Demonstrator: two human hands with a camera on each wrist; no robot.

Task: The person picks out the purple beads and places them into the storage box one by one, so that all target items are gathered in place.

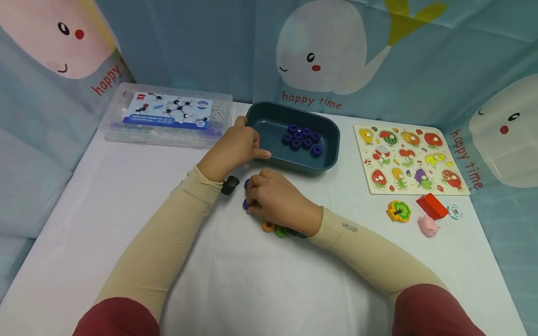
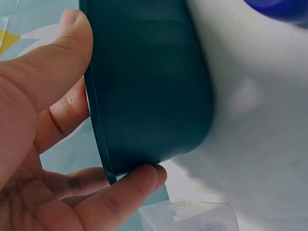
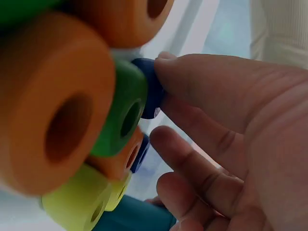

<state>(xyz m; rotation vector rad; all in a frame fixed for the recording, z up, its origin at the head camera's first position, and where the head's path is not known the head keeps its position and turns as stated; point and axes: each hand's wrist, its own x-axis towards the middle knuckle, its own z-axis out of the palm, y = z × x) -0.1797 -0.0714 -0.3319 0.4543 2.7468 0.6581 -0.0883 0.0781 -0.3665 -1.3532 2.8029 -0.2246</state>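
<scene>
My left hand (image 1: 237,144) grips the left end of a dark teal plastic bin (image 1: 294,163), its thumb on the near rim. Close up in the left wrist view, thumb and fingers spread around the wall of the bin (image 2: 149,86). Several dark blue ring beads (image 1: 296,143) lie inside it. In front of the bin, my right hand (image 1: 281,200) pinches a blue bead (image 3: 150,86) between thumb and index finger. Another blue bead (image 3: 141,154) sits close by, among orange beads (image 3: 29,96), green beads (image 3: 108,137) and yellow beads (image 3: 67,197). My right hand hides most of this group from above.
A clear lidded case (image 1: 168,135) with a molecular model label stands at the back left. To the right lie a fruit puzzle board (image 1: 409,161), a tree-shaped piece (image 1: 398,211), a red block (image 1: 432,206), a pink pig figure (image 1: 428,226) and a round token (image 1: 455,212).
</scene>
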